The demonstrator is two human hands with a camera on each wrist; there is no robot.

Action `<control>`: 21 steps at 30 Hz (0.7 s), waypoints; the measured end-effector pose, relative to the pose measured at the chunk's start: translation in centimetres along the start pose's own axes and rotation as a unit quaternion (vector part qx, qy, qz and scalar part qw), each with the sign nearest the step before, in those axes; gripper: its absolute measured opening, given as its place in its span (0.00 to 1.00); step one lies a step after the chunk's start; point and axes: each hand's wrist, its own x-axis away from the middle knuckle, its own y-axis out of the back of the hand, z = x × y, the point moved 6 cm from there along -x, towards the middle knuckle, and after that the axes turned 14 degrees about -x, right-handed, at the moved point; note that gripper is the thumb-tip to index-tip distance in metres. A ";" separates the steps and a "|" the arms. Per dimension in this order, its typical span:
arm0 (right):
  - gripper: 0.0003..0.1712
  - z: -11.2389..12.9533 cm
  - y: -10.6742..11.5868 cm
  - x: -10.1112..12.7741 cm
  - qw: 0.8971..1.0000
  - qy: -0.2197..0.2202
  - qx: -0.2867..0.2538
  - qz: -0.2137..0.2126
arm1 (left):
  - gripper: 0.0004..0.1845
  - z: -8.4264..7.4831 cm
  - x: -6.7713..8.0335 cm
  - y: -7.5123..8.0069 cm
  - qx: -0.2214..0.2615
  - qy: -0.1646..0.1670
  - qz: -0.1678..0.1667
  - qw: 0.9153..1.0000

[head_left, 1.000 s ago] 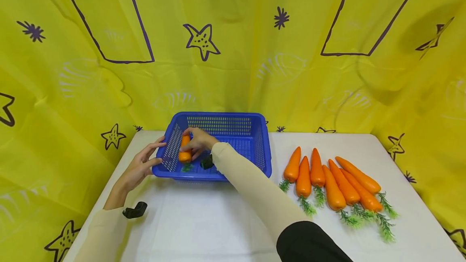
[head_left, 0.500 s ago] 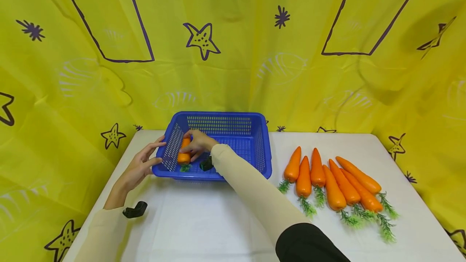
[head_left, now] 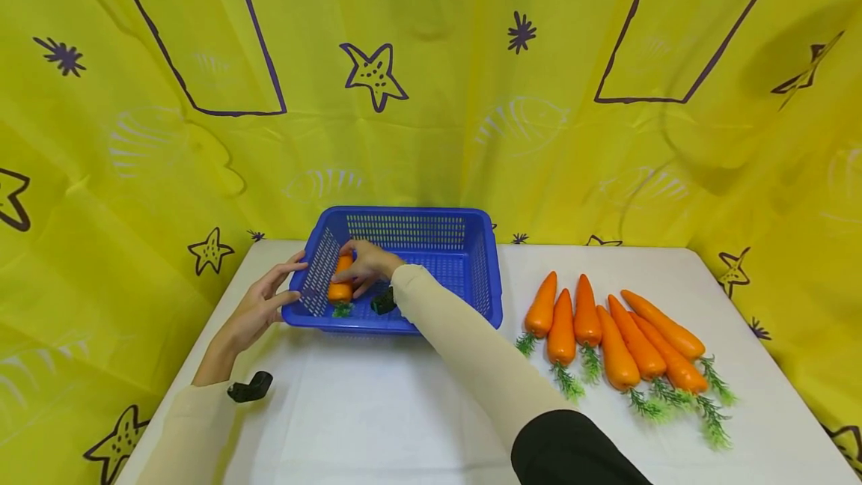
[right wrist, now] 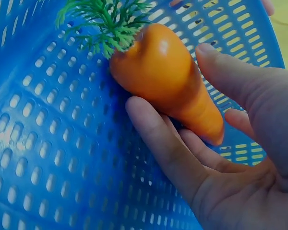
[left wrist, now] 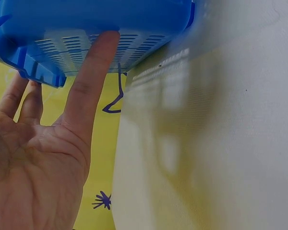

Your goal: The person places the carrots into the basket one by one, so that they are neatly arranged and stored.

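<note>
Item: orange plastic carrot with a green frond top [head_left: 340, 281], one piece, lying at the near-left end inside the blue perforated plastic basket [head_left: 465, 275], thick end and fronds toward you.

Handling, as judged: smooth, slightly glossy moulded skin [right wrist: 170, 81], so likely light, rigid and a little slippery; not fragile. The tapered body will tend to slide out of a pinch near the tip. Take hold around the thick shoulder just below the fronds, fingers on one side and thumb opposite. The fronds look soft and flexible, so do not lift by them.

Your right hand [head_left: 367, 264]: inside the basket, fingers and thumb loosely curled about the narrow half of the carrot; the wrist view shows the fingers [right wrist: 168, 143] under it and the thumb over it, a light hold rather than a firm clamp.

Your left hand [head_left: 259, 307]: outside the basket's left wall, fingers straight, one fingertip [left wrist: 103, 45] pressed against the slotted side; nothing gripped.

Basket: far-left on the white tabletop [head_left: 377, 410], thin-walled and probably light enough to shift if pushed.

Stock remaining: row of six similar orange carrots [head_left: 616, 339] on the tabletop at right, well apart from the basket, fronds toward the near edge.
</note>
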 end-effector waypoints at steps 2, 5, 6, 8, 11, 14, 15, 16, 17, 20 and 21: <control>0.39 0.1 0.1 0.1 1.000 -0.002 0.014 0.012 | 0.27 0.0 0.0 0.0 -0.001 0.000 0.000 1.000; 0.42 0.4 0.5 0.4 0.998 -0.010 0.047 0.034 | 0.27 0.0 0.0 -0.1 -0.006 0.000 0.000 1.000; 0.43 0.5 0.6 0.4 0.997 -0.014 0.061 0.042 | 0.27 0.0 0.0 -0.1 -0.007 0.000 0.000 1.000; 0.44 0.9 1.0 0.7 0.995 -0.022 0.084 0.059 | 0.27 -0.1 0.0 -0.1 -0.009 0.000 0.000 1.000; 0.47 1.6 1.6 1.4 0.990 -0.031 0.112 0.079 | 0.27 -0.1 0.0 0.0 -0.010 -0.001 0.000 1.000; 0.48 2.4 2.2 2.4 0.986 -0.030 0.136 0.095 | 0.27 -0.1 0.0 0.0 -0.001 0.000 0.000 1.000; 0.48 2.6 2.3 2.7 0.984 -0.028 0.145 0.101 | 0.27 -0.1 0.1 0.0 0.003 0.001 -0.001 1.000; 0.48 2.9 2.5 3.1 0.982 -0.025 0.156 0.106 | 0.27 -0.1 0.1 0.0 0.008 0.002 -0.001 1.000; 0.49 3.1 2.7 3.4 0.979 -0.021 0.167 0.111 | 0.27 -0.1 0.1 0.0 0.012 0.002 -0.001 1.000; 0.49 3.8 3.5 4.4 0.970 -0.004 0.209 0.123 | 0.27 -0.1 0.2 -0.1 0.022 0.002 -0.002 1.000; 0.49 4.0 3.7 4.8 0.966 0.005 0.228 0.126 | 0.27 -0.1 0.2 -0.1 0.024 0.001 -0.002 1.000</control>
